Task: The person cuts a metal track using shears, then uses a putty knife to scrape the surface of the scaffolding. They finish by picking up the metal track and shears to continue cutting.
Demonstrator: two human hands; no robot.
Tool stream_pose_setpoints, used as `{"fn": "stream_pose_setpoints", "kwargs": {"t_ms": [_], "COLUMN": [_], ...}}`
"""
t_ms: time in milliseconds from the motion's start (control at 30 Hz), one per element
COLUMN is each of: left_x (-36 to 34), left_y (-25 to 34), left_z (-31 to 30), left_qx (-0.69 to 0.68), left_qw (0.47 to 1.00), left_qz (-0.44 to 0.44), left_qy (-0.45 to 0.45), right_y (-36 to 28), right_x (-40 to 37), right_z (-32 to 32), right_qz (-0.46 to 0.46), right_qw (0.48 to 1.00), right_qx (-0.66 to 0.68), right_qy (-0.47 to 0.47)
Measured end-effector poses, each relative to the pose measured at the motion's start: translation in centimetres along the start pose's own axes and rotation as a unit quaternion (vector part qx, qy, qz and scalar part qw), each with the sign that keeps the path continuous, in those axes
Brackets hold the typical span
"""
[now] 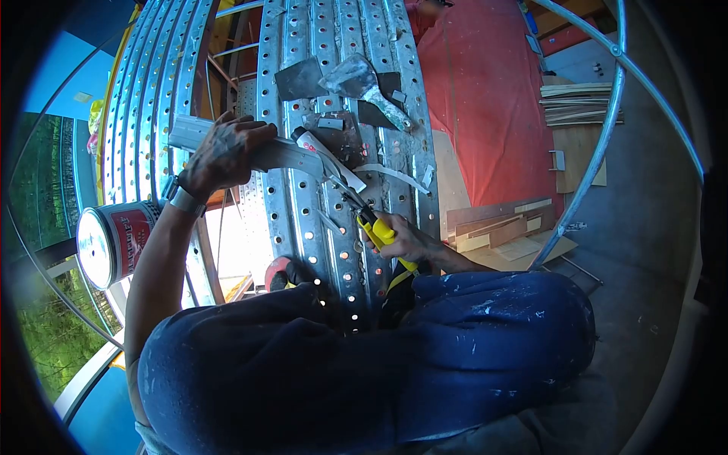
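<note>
My left hand (227, 148), a watch on its wrist, is closed over a long grey channel-shaped profile (292, 158) lying across the perforated metal planks. In my right hand (408, 243) is a pair of snips (375, 226) with yellow handles. Their blades point up and left, right at the profile's near end. A white tube (345, 174) with red marks lies just beyond that end. Farther up the plank sit a smeared putty knife (355, 77) and a dark flat plate (299, 79). Small grey offcuts (331, 123) are scattered between them.
I sit with bent legs on the scaffold planks (345, 265). A red-labelled can (114, 246) stands at left, near my forearm. A gap runs between the two plank rows. Blue scaffold tubes (607, 136) curve along the right, with red sheeting (489, 114) and wood strips (580, 105) below.
</note>
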State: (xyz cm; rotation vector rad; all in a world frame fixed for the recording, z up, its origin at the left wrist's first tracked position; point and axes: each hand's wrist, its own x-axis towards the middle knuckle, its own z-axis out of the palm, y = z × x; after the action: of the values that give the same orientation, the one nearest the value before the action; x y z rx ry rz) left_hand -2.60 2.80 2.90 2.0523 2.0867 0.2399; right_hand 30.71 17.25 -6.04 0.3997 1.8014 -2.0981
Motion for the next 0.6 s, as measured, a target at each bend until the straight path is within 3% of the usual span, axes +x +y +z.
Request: {"fn": "stream_pose_setpoints", "kwargs": {"t_ms": [233,600], "left_x": [0.2,0.0], "left_y": [0.0,-0.3], "left_z": [-0.1,0.1], "left_qx": [0.017,0.028], "left_qw": [0.999,0.998], "left_qz": [-0.001,0.012], "left_qy": [-0.033,-0.052], "right_y": [0.9,0.8], "right_x": [-0.1,-0.4], "right_z": [-0.2,0.8], "right_qz": [-0.01,0.012], "right_qw": [0.995,0.989], "right_qx": [-0.093,-0.135], "right_qy": [0.028,0.06]}}
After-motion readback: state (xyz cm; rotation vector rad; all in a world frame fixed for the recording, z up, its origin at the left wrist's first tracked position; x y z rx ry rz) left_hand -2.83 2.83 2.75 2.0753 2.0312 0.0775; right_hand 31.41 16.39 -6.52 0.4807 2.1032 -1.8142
